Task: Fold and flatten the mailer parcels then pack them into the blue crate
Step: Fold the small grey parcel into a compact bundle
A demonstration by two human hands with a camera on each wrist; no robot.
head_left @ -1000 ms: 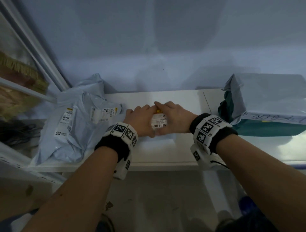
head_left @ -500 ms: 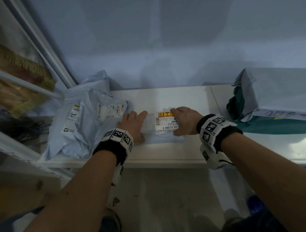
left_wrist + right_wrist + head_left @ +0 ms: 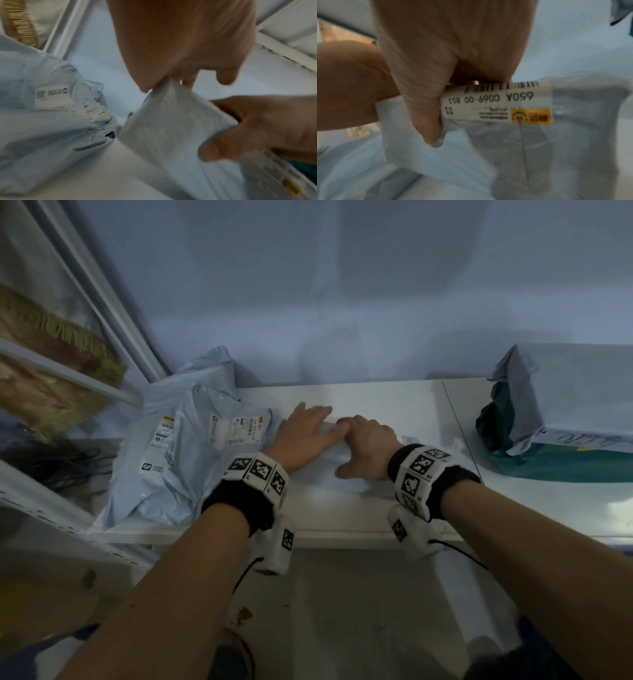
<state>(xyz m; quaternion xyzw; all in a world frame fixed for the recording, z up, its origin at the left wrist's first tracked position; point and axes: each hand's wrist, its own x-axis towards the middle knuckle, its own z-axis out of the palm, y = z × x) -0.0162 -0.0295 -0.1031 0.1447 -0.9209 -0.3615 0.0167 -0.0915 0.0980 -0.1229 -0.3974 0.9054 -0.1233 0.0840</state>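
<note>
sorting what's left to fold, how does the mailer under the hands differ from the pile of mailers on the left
The mailer under the hands is a single small parcel, pinned to the white table by the left hand and right hand; the pile of mailers is several bags, larger and untouched. The held one looks folded fairly flat; the pile lies rumpled and overhangs the table's left edge. Both are pale grey-blue plastic with printed shipping labels.
</note>
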